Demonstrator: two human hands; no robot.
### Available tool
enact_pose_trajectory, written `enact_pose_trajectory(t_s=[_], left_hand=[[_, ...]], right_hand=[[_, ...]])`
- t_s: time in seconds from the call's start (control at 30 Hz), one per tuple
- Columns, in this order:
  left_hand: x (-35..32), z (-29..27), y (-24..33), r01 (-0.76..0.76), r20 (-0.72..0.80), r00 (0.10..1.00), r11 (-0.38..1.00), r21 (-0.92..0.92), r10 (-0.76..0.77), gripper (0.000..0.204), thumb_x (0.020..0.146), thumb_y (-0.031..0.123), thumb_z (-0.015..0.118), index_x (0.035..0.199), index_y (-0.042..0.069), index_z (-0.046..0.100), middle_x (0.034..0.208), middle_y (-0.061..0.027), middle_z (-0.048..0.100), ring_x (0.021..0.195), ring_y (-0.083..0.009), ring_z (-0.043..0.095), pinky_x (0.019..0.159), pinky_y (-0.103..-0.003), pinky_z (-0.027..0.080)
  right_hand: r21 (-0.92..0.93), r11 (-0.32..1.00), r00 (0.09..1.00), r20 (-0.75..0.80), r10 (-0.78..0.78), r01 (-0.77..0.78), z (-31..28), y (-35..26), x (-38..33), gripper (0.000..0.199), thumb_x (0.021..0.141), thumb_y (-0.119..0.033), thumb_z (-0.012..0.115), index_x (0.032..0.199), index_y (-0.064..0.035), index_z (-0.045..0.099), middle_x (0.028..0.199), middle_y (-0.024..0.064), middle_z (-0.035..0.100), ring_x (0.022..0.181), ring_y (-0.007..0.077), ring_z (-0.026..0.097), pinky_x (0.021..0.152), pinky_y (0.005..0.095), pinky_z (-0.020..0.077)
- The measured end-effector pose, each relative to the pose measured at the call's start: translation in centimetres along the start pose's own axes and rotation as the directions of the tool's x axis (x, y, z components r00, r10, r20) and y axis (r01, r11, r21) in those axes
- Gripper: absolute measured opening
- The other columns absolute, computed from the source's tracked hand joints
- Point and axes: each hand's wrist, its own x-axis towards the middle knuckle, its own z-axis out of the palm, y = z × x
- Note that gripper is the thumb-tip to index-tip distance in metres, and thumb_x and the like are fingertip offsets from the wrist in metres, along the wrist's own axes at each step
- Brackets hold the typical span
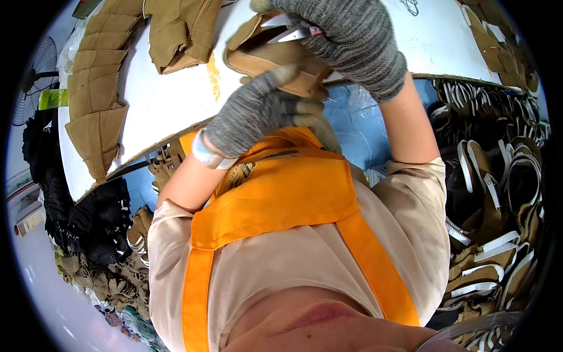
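My right hand (352, 44), in a grey knitted glove, is closed on a pair of scissors (288, 36) with a pinkish spot near the pivot. The blades point left and are apart. Just below them is a brown fabric shoe upper (287, 56), held at the near edge of the table. My left hand (252, 108), gloved the same way, grips the upper's near edge, thumb on top and the other fingers partly underneath. The right hand's fingertips are partly cut off by the top of the picture.
On the white table (176, 94), overlapping brown pieces (97, 88) form a curved row at left, beside another brown upper (179, 35). Black cloth (88, 217) hangs below left. White-edged brown uppers (492, 258) are heaped at right. A fan (41, 76) stands far left.
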Motion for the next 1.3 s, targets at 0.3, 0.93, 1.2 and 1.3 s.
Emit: enact_pose_trajectory(t_s=[0.3, 0.93, 1.2, 1.3], left_hand=[[1.6, 3.7, -2.3, -0.604, 0.007, 0.749, 0.678, 0.418, 0.663, 0.023, 0.088, 0.014, 0.071, 0.103, -0.003, 0.066, 0.091, -0.0103, 0.071, 0.079, -0.0192, 0.070, 0.072, -0.029, 0.057], [6.7, 2.0, -6.2, -0.528, 0.153, 0.837, 0.702, 0.478, 0.526, 0.036, 0.093, 0.018, 0.067, 0.126, 0.005, 0.061, 0.117, -0.0035, 0.064, 0.105, -0.0135, 0.058, 0.091, -0.029, 0.049], [7.5, 2.2, -7.0, -0.623, 0.472, 0.699, 0.133, 0.771, 0.538, 0.036, 0.097, 0.027, 0.060, 0.131, 0.017, 0.057, 0.137, -0.0060, 0.051, 0.123, -0.0212, 0.051, 0.099, -0.034, 0.047], [4.4, 2.1, -5.7, -0.641, 0.749, 0.587, -0.389, 0.661, 0.307, 0.036, 0.094, 0.032, 0.063, 0.129, 0.021, 0.059, 0.133, -0.0076, 0.054, 0.118, -0.0226, 0.055, 0.099, -0.039, 0.045]], right_hand=[[0.395, 0.852, 0.834, -0.287, 0.471, -0.345, -0.1, 1.3, -2.2, 0.022, 0.090, -0.007, 0.067, 0.111, -0.0041, 0.069, 0.107, 0.0074, 0.070, 0.100, 0.0181, 0.064, 0.088, 0.0303, 0.0501], [0.429, 0.572, 0.546, -0.197, 0.815, -0.699, -3.8, -2.1, -10.0, 0.030, 0.090, -0.026, 0.072, 0.109, -0.0038, 0.067, 0.097, 0.0040, 0.068, 0.086, 0.0120, 0.063, 0.079, 0.0263, 0.0524], [0.327, 0.362, 0.408, 0.083, 0.909, -0.873, -5.3, -4.8, -8.5, 0.038, 0.087, -0.027, 0.074, 0.112, 0.0002, 0.066, 0.097, 0.0108, 0.070, 0.088, 0.0163, 0.067, 0.080, 0.0296, 0.0541], [0.132, 0.482, 0.490, 0.027, 0.872, -0.866, -6.0, -4.7, -8.5, 0.031, 0.089, -0.021, 0.071, 0.111, 0.0008, 0.068, 0.098, 0.0127, 0.071, 0.090, 0.0183, 0.068, 0.081, 0.0304, 0.0542]])
